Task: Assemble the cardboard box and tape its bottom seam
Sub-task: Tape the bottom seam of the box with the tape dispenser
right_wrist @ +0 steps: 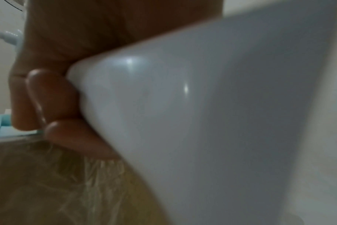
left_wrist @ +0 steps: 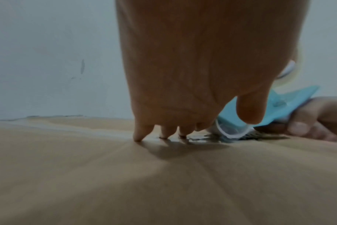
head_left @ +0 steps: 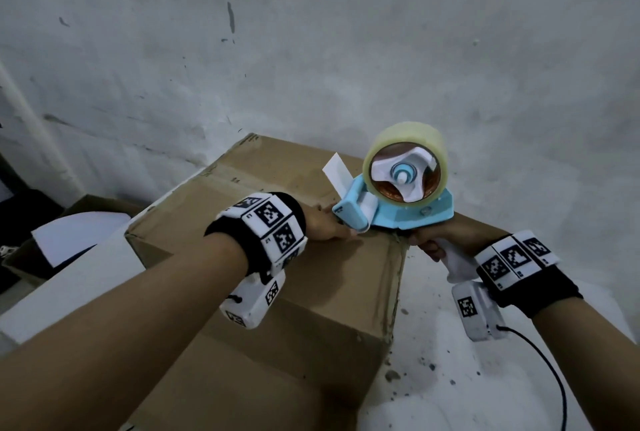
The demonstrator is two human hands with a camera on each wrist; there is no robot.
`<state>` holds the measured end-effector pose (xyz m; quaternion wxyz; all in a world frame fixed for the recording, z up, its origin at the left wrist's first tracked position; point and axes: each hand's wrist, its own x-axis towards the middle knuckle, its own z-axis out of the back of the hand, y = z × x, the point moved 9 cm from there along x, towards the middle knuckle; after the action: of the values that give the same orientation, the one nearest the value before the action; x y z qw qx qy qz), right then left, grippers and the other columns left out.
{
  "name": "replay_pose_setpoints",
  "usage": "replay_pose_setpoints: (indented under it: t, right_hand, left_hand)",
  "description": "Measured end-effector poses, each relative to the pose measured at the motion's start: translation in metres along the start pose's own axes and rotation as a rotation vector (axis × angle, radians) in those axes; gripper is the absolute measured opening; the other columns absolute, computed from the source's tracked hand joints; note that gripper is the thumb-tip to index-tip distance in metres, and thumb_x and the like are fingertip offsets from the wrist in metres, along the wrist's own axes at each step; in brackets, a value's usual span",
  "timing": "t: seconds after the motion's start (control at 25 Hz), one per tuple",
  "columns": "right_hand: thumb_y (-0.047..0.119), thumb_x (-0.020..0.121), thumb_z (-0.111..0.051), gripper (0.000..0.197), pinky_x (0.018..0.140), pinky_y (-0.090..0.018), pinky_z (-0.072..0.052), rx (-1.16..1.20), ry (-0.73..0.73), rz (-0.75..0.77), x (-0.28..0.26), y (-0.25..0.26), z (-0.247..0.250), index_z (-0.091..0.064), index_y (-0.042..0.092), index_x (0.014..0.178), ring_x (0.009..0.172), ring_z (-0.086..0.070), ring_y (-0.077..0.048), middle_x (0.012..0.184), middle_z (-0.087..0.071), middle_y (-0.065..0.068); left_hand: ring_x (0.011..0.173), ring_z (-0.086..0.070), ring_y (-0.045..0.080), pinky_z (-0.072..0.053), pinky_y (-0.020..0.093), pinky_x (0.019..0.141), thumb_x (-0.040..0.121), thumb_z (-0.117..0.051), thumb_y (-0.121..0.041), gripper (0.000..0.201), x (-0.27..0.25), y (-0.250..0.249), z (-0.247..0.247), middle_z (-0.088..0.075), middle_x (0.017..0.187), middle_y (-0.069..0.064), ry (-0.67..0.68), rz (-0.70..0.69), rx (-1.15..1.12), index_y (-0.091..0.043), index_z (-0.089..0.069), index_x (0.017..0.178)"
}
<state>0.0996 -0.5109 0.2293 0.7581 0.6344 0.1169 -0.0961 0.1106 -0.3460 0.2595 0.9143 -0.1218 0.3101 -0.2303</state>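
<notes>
A brown cardboard box (head_left: 311, 275) stands with its flaps folded shut on top. My left hand (head_left: 325, 223) lies on that top, and its straight fingertips (left_wrist: 164, 132) press on the seam. Just to the right, the front of a light blue tape dispenser (head_left: 408, 209) touches the box near its right edge. A roll of clear tape (head_left: 405, 140) sits on the dispenser. My right hand (head_left: 433, 240) grips the white handle (right_wrist: 202, 121), fingers (right_wrist: 52, 97) curled round it. A white tab (head_left: 337, 167) sticks up from the dispenser's front.
A scuffed white wall rises close behind the box. At the left an open carton (head_left: 20, 257) holds a white sheet, and a white board (head_left: 69, 292) leans by the box. A black cable (head_left: 547, 368) trails over the speckled white floor (head_left: 485, 378) at the right.
</notes>
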Motion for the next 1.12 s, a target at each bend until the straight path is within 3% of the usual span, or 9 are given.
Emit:
replay_pose_setpoints:
  t: [0.16, 0.24, 0.36, 0.48, 0.56, 0.76, 0.84, 0.96, 1.12]
  right_hand:
    - [-0.013, 0.076, -0.058, 0.027, 0.040, -0.021, -0.024, -0.062, -0.006, -0.013, -0.002, -0.002, 0.000, -0.048, 0.009, 0.063, 0.036, -0.032, -0.009, 0.039, -0.040, 0.002]
    - [-0.012, 0.071, -0.062, 0.026, 0.040, -0.021, -0.024, -0.052, -0.022, -0.008, -0.003, -0.003, 0.001, -0.048, 0.009, 0.062, 0.036, -0.032, -0.009, 0.039, -0.040, 0.001]
    - [-0.001, 0.059, -0.062, 0.016, 0.042, -0.022, -0.025, -0.050, -0.003, 0.027, -0.003, -0.004, 0.001, -0.051, 0.010, 0.060, 0.038, -0.033, -0.010, 0.048, -0.039, -0.005]
    - [-0.006, 0.065, -0.064, 0.020, 0.040, -0.022, -0.027, -0.050, 0.030, 0.052, -0.002, -0.004, 0.000, -0.050, 0.008, 0.062, 0.041, -0.032, -0.012, 0.051, -0.038, -0.008]
    - [-0.008, 0.071, -0.062, 0.023, 0.039, -0.020, -0.027, -0.027, 0.079, 0.075, -0.001, -0.003, -0.003, -0.047, 0.007, 0.063, 0.037, -0.033, -0.011, 0.042, -0.040, -0.003]
    - [0.002, 0.072, -0.056, 0.014, 0.036, -0.017, -0.029, 0.140, 0.285, 0.081, 0.006, 0.000, -0.009, -0.046, 0.010, 0.067, 0.029, -0.035, -0.008, 0.035, -0.038, 0.004]
    - [-0.004, 0.080, -0.053, 0.019, 0.036, -0.016, -0.029, 0.116, 0.309, 0.098, 0.007, -0.002, -0.010, -0.046, 0.009, 0.068, 0.028, -0.035, -0.008, 0.035, -0.039, 0.005]
    - [-0.008, 0.082, -0.052, 0.026, 0.035, -0.017, -0.028, 0.035, 0.323, 0.153, 0.000, 0.003, -0.013, -0.049, 0.009, 0.064, 0.028, -0.033, -0.009, 0.032, -0.038, 0.004]
    - [-0.008, 0.080, -0.057, 0.028, 0.036, -0.019, -0.030, -0.030, 0.301, 0.198, -0.009, -0.002, -0.012, -0.050, 0.011, 0.061, 0.032, -0.035, -0.011, 0.037, -0.039, 0.000]
  left_hand:
    - [0.146, 0.000, 0.021, 0.002, 0.020, 0.108, 0.097, -0.036, -0.041, 0.066, 0.002, -0.007, -0.006, -0.001, 0.159, 0.005, -0.028, -0.028, 0.058, -0.018, -0.003, 0.149]
    - [0.146, 0.002, 0.019, 0.003, 0.021, 0.103, 0.095, -0.039, -0.043, 0.070, -0.005, -0.014, -0.007, 0.003, 0.159, 0.001, -0.039, -0.052, 0.032, -0.021, 0.000, 0.149]
    - [0.146, 0.003, 0.015, -0.004, 0.028, 0.113, 0.088, -0.050, -0.049, 0.084, -0.011, -0.014, -0.010, 0.005, 0.159, -0.006, -0.050, -0.008, -0.041, -0.026, 0.004, 0.148]
    - [0.146, 0.002, 0.018, -0.003, 0.025, 0.111, 0.088, -0.051, -0.048, 0.086, -0.010, -0.019, -0.011, 0.004, 0.159, -0.003, -0.075, 0.020, 0.008, -0.024, 0.006, 0.148]
    - [0.147, 0.007, 0.021, 0.001, 0.027, 0.114, 0.086, -0.051, -0.054, 0.090, -0.004, -0.018, -0.012, 0.008, 0.159, 0.000, -0.075, 0.046, 0.020, -0.023, 0.007, 0.148]
    - [0.147, 0.010, 0.022, 0.005, 0.033, 0.118, 0.063, -0.052, -0.064, 0.111, 0.004, -0.028, -0.018, 0.009, 0.159, 0.003, -0.206, 0.125, -0.095, -0.023, 0.006, 0.148]
    - [0.147, 0.006, 0.024, 0.001, 0.035, 0.119, 0.069, -0.062, -0.061, 0.110, 0.006, -0.028, -0.019, 0.005, 0.159, 0.005, -0.282, 0.176, -0.050, -0.023, 0.004, 0.149]
    - [0.147, 0.007, 0.024, -0.004, 0.044, 0.121, 0.067, -0.067, -0.061, 0.115, 0.002, -0.020, -0.028, 0.008, 0.159, 0.001, -0.252, 0.271, -0.055, -0.028, 0.008, 0.148]
    - [0.146, 0.013, 0.021, 0.001, 0.048, 0.119, 0.084, -0.054, -0.053, 0.095, 0.002, -0.025, -0.037, 0.013, 0.158, -0.002, -0.300, 0.334, 0.030, -0.026, 0.011, 0.147]
